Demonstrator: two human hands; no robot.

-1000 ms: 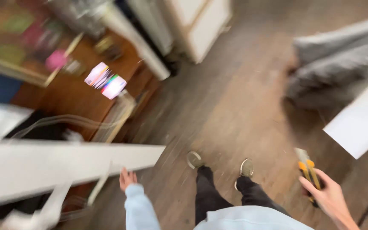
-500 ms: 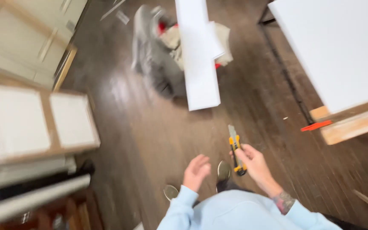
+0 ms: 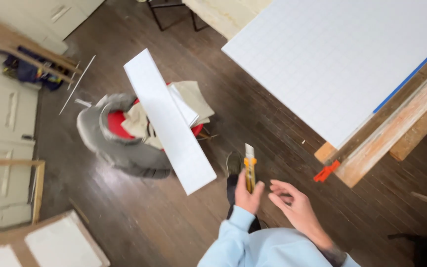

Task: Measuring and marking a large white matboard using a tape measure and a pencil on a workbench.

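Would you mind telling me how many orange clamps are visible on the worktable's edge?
1. The orange clamp grips the near corner of the wooden worktable, below the large white gridded board. Others may sit out of frame along the edge.

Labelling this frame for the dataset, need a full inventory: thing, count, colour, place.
utility knife: 1, yellow and black, blade out, upright in the left hand
long board: 1, white, slanting across the bin
bin: 1, red inside, grey cover, on the floor left of centre
scraps: a few, beige and white, sticking out of the bin
large sheet: 1, white with faint grid, on the worktable at upper right
tape strip: 1, blue, along the sheet's right edge
worktable edge: 1, bare wood, right
clamp: 1, orange, at the worktable corner
floor: dark wood planks
shoe: 1 seen, dark, beside the knife
left hand: 1, gripping the knife
right hand: 1, open, empty, beside the knife
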